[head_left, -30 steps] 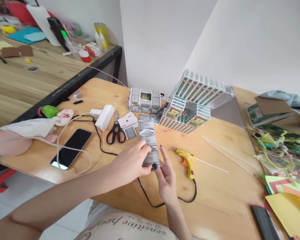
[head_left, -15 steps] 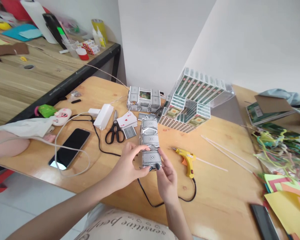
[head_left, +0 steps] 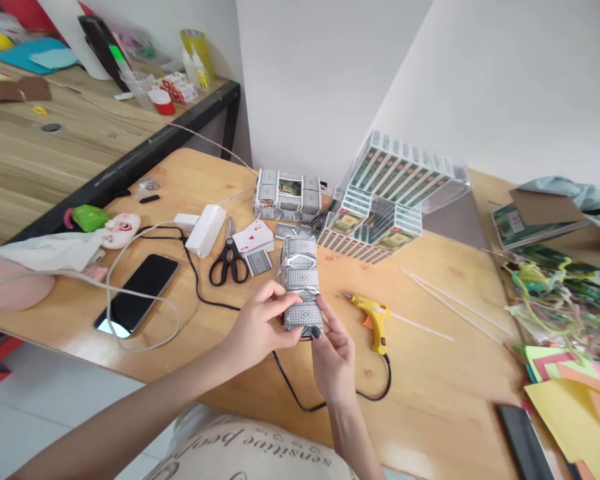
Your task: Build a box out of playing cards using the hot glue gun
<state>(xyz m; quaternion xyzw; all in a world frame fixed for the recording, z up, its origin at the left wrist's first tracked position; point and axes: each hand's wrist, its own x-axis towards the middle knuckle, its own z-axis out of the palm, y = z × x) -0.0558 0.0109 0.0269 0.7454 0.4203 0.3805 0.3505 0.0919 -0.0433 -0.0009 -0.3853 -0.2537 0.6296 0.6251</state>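
Note:
A long block built from grey-backed playing cards (head_left: 303, 279) is held between my hands above the table's near half. My left hand (head_left: 265, 317) grips its left side near the close end, thumb and fingers pinching the card edges. On the other side, my right hand (head_left: 334, 347) has its thumb at the near end and its fingers along the right side. A similar card-covered block (head_left: 287, 193) stands at the table's back. Loose playing cards (head_left: 254, 239) lie left of the held block, by black-handled scissors (head_left: 229, 261). To the right rests a yellow glue gun (head_left: 373, 317).
Stacked card boxes (head_left: 375, 200) stand at the back right. Glue sticks (head_left: 450, 300) lie on the right. A phone (head_left: 139, 293) with a white cable, a white box (head_left: 206, 229) and another person's arm (head_left: 17, 283) are at left. Coloured paper (head_left: 575, 420) lies at far right.
The view has shifted slightly. My left fingers have moved a little on the near end of the card block, while my right hand keeps nearly the same hold.

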